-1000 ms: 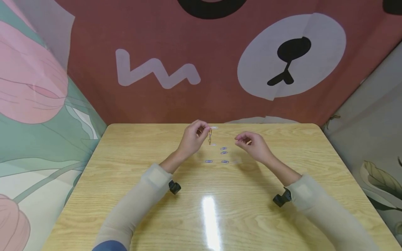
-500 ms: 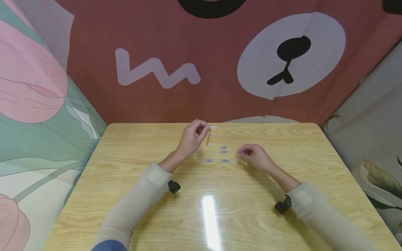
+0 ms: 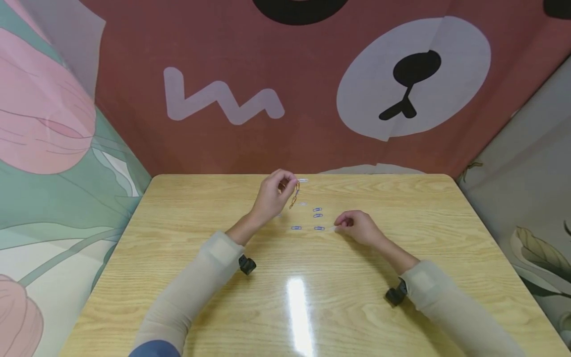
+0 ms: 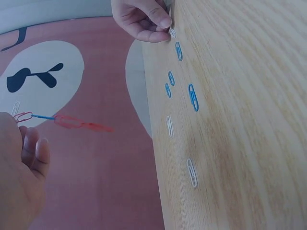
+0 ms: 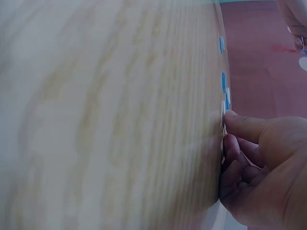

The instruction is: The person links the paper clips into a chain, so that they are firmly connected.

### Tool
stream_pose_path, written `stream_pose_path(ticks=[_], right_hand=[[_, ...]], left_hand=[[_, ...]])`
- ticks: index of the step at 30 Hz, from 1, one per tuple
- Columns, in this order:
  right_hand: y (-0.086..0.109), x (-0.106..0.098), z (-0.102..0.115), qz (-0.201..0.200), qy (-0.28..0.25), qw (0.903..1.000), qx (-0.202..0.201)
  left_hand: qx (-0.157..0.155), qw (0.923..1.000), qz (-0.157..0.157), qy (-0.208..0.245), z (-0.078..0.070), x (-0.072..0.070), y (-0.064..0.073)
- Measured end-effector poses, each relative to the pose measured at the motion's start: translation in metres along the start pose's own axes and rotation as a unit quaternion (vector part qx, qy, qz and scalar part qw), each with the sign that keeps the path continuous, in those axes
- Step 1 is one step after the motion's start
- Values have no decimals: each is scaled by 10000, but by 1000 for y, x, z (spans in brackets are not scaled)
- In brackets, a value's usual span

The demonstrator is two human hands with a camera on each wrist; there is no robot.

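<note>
High over the far part of the table, my left hand (image 3: pixel 274 196) pinches a chain of linked paper clips (image 3: pixel 297 187) between thumb and fingers. In the left wrist view, a white paper clip (image 4: pixel 16 108) sticks out at the fingertips, then come a red clip (image 4: pixel 24 116), a blue clip (image 4: pixel 43 117) and more red ones (image 4: pixel 69 121), which hang blurred. My right hand (image 3: pixel 359 227) is down at the tabletop, its thumb and fingers pinching a white paper clip (image 4: pixel 173 33), partly hidden by the fingertips.
Several loose blue paper clips (image 3: pixel 319 228) lie on the wooden table (image 3: pixel 250 307) between my hands, with another blue clip (image 3: pixel 296 228) to their left. White clips (image 4: pixel 169 126) lie nearby. Behind the table's far edge hangs a red printed cloth (image 3: pixel 223 148).
My right hand has come down and slightly toward me onto the white paper clip. My left hand stays in place while the lower end of the chain swings left.
</note>
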State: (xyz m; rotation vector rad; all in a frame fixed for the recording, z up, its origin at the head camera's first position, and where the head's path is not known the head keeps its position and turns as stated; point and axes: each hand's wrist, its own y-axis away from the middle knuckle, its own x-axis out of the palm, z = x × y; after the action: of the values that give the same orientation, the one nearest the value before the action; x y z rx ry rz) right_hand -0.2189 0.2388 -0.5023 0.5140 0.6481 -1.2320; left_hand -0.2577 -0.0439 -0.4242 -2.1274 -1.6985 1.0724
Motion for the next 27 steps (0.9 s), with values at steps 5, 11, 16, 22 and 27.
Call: stream_pose_path(ticks=[5,11,16,22,27], right_hand=[[-1,2,3,-36,122,9999,13],[-2,3,7,43,314,9994,149],[-4,1,9,190,548,9981,193],[-3,-3,12,429,686,9967,-83],[-3,-8,10,476,325,9983,-118]], left_hand=[[-41,10000,5,-7,1,1,0],[-82,10000,1,-5,1,1,0],[-33,10000,-32,0,0,1,-1],[-19,10000,-39,-13,0,0,0],[12,10000,-66,-18,1,-1,0]])
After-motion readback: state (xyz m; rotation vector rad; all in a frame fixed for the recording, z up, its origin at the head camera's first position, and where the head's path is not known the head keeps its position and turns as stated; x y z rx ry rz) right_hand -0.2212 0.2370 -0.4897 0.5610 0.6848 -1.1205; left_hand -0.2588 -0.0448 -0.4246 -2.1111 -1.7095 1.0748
